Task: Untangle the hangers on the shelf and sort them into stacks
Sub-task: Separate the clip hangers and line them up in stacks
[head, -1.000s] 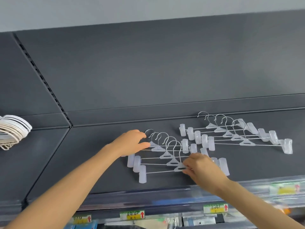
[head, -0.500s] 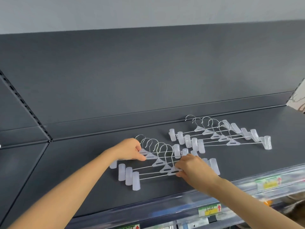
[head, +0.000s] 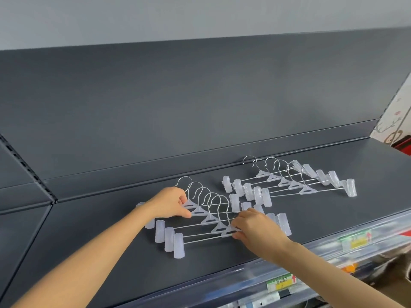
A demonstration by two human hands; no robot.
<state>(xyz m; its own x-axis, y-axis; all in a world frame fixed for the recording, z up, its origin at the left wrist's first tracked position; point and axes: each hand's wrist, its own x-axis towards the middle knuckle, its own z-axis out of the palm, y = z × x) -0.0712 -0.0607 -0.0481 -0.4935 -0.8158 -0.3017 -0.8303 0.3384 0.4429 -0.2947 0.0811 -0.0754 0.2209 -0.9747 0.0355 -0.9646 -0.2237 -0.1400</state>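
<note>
Two fanned rows of clear plastic clip hangers with metal hooks lie on the dark grey shelf (head: 222,263). The near row (head: 200,230) holds several hangers staggered toward me. My left hand (head: 169,204) pinches the clear centre piece of the rearmost hanger of this row. My right hand (head: 255,228) pinches the centre piece of the frontmost hanger, and it hides part of the row's right-hand clips. The far row (head: 289,185) of several hangers lies untouched to the right, closer to the back panel.
The shelf's back panel (head: 200,107) rises behind the hangers. A transparent price strip with yellow and green labels (head: 281,282) runs along the front edge. A patterned wall (head: 395,121) stands at the far right. A shelf joint (head: 53,200) lies to the left.
The view has swung right, so the white hangers at the far left have left the frame. Both hands keep their hold on the near row, which has hardly shifted on the shelf.
</note>
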